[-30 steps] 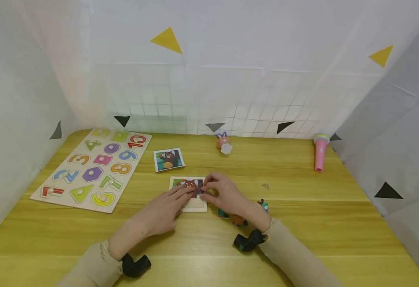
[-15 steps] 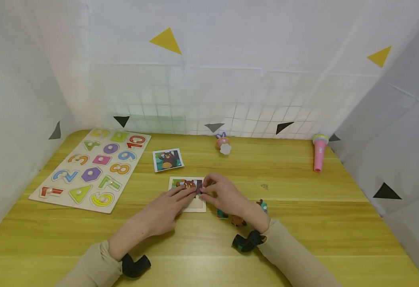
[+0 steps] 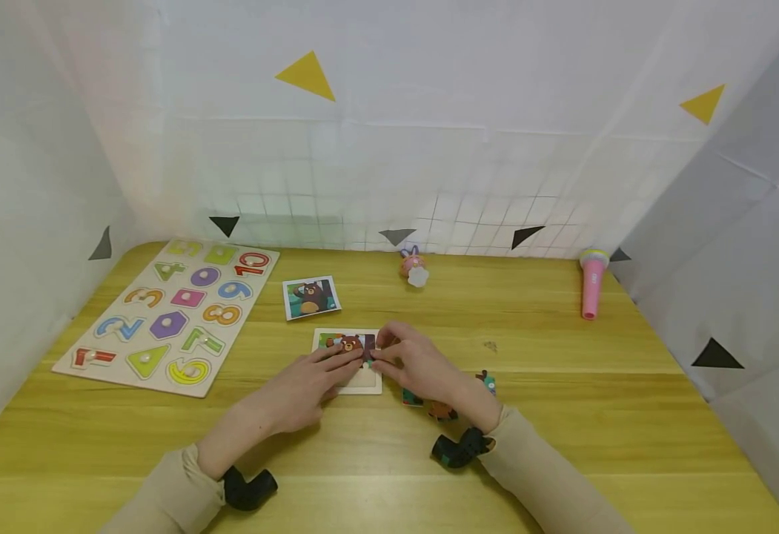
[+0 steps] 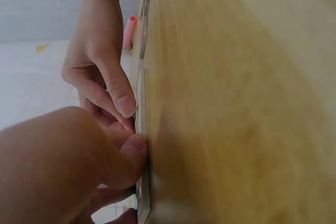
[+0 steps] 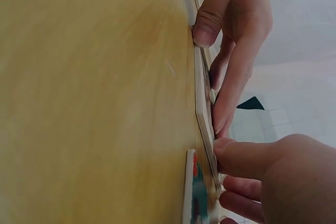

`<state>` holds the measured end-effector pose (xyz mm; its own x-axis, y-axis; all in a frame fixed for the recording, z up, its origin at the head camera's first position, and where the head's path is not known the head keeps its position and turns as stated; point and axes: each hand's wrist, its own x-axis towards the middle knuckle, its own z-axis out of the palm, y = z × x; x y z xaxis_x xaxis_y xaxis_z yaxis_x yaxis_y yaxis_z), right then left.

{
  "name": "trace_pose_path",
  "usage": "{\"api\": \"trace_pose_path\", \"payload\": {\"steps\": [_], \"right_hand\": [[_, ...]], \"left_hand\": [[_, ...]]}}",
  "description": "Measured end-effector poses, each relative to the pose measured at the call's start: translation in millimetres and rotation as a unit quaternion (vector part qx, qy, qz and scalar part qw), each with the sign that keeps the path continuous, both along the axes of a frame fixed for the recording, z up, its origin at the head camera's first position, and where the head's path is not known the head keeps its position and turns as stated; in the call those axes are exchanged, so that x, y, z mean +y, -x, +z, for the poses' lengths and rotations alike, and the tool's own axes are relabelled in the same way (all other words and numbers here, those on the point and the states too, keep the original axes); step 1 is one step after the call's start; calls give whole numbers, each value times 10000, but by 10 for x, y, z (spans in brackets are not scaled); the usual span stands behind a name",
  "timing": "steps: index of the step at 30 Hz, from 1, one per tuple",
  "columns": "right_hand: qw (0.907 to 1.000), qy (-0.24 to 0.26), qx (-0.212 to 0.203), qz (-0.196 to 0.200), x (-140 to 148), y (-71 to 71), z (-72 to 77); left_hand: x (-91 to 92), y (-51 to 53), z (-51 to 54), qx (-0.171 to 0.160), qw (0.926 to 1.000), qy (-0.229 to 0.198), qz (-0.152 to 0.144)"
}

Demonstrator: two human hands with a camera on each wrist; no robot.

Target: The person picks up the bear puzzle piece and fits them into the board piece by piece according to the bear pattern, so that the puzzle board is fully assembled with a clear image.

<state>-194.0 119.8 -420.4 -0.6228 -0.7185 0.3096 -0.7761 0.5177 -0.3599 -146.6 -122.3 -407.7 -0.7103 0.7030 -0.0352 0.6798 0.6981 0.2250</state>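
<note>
Pressing with the left hand [image 3: 299, 393] on the puzzle board [image 3: 362, 381], with fingers almost straight, a little spread, over the picture; in the right wrist view, with thumb laid against the near edge. With the right hand [image 3: 412, 363], pinching at the right edge of the board, with thumb and forefinger bent toward each other; on the rim alone or also on a piece, cannot tell.

Lying on the table [image 3: 562, 430], between both hands: this same board, filled in the upper part with a bear picture [image 3: 350, 343], bare wood in the lower part. Near the right wrist, partly hidden below it: a green piece [image 3: 412, 399], a brown piece [image 3: 441, 410] and a teal piece [image 3: 487, 382].

Behind the board, well apart from the hands: a bear card [image 3: 311, 297]. Farther to the left, a number board [image 3: 169, 324] with coloured shapes; toward the back, a small toy [image 3: 413, 268] with ears; at the far right, a pink microphone [image 3: 591, 288].
</note>
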Motion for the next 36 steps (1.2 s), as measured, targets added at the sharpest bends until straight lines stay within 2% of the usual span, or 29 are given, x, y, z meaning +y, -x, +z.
{"api": "trace_pose_path", "payload": {"steps": [12,19,22,30,36], "right_hand": [[9999,-41,-125,2,11,12,18],[9936,149,-1113,-116,181,-26,42],[9907,262,-1314,-254,307,-74,45],[9914,273,-1195,-457,611,-181,56],[9949,134,-914,-408,683,-227,30]], "left_hand": [[-28,12,-2,452,9985,47,-303],[-13,12,-19,248,9995,-41,-205],[-5,3,-18,138,9998,-47,-137],[5,-5,-14,12,9999,-114,-26],[-4,7,-40,67,9999,-107,-29]]}}
